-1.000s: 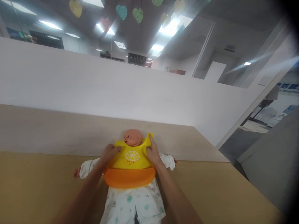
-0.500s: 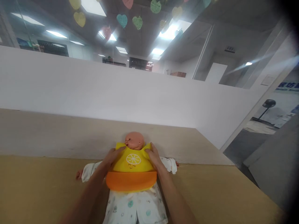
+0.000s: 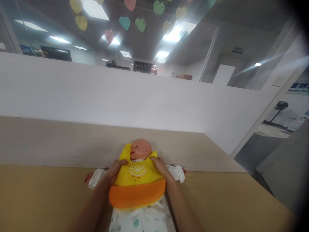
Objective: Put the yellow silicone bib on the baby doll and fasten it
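Note:
A baby doll [image 3: 144, 149] in a white patterned outfit [image 3: 149, 219] lies on its back, arms spread wide. Over its chest is a yellow bib [image 3: 147, 170] with a lemon-slice face and an orange pocket [image 3: 137, 195] along the bottom. My left hand [image 3: 116, 169] grips the bib's left edge, thumb on the front. At the opposite edge my right hand [image 3: 160, 166] pinches the bib near the shoulder. The bib's left strap stands up beside the doll's face. Behind the bib, the doll's neck and chest are mostly hidden.
The doll lies on a wooden tabletop [image 3: 48, 196], its head over a paler strip [image 3: 60, 140] at the back. A white wall [image 3: 120, 96] with glass above rises behind. Heart-shaped notes [image 3: 125, 23] hang on the glass. To the right stands a doorway with a black fan [image 3: 281, 105] beyond.
Both hands have pulled the bib slightly down toward me, and its neckline now sits lower, showing the doll's collar. The left strap has come up beside the doll's face.

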{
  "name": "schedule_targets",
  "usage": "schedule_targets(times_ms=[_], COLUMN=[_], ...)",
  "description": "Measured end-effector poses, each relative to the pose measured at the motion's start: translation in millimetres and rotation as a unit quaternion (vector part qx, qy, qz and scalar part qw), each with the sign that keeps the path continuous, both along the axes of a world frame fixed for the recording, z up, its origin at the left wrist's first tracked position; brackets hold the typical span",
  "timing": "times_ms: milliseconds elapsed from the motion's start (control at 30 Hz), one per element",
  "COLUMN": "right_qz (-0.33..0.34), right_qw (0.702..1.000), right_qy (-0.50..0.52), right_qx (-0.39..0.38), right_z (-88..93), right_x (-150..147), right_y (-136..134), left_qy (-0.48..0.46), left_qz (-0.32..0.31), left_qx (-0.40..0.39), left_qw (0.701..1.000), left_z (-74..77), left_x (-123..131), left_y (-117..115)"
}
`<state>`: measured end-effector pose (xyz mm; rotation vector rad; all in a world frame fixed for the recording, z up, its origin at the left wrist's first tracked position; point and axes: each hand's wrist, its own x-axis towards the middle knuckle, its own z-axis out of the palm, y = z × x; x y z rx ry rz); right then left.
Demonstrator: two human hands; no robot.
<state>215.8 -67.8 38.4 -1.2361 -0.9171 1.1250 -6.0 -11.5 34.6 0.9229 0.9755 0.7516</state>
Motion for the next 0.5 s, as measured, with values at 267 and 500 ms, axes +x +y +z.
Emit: schedule_targets(times_ms=[267, 500], right_qz=[0.004, 0.070], right_qw=[0.994, 0.983], right_qy=[0.062, 0.163], right_qx=[-0.092, -0.044], right_z=[8.6, 3.9], right_x=[-2.0, -5.2], right_y=[-2.3, -8.3], left_qy=[-0.025, -0.043], left_qz=[-0.019, -0.036], left_qx=[0.025, 0.002], left_qw=[0.999, 0.998], left_z=[2.3, 1.0], left_x=[-2.8, -9.5], left_y=[-7.9, -7.1])
